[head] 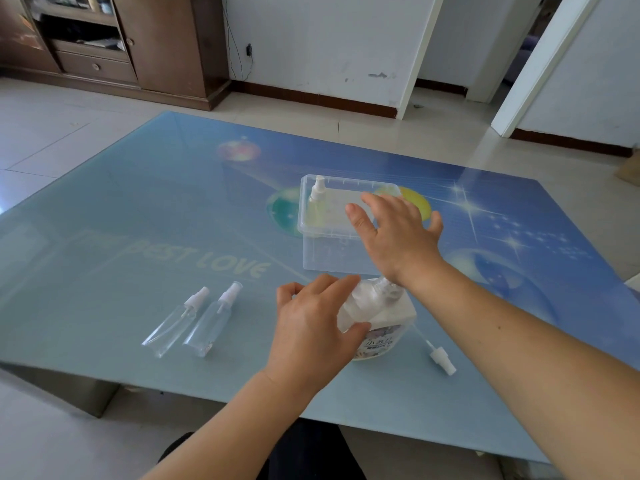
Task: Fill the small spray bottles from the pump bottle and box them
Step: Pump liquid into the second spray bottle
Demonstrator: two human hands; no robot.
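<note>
The tabletop [138, 202], blue and glossy, is carrying a clear plastic box [341, 251] that is already holding one filled spray bottle [316, 202], upright in its left corner with yellowish liquid. Just in front, the white pump bottle [381, 320] is standing under the left hand [311, 327], whose fingers are curling round its shoulder. The right hand [394, 233] is hovering over the box, fingers spread, holding nothing. Two empty spray bottles [194, 323] are lying near the front edge, capped; a loose sprayer head [440, 358] is lying right. Boxing seems partway; next, probably, taking an empty bottle and uncapping it.
</note>
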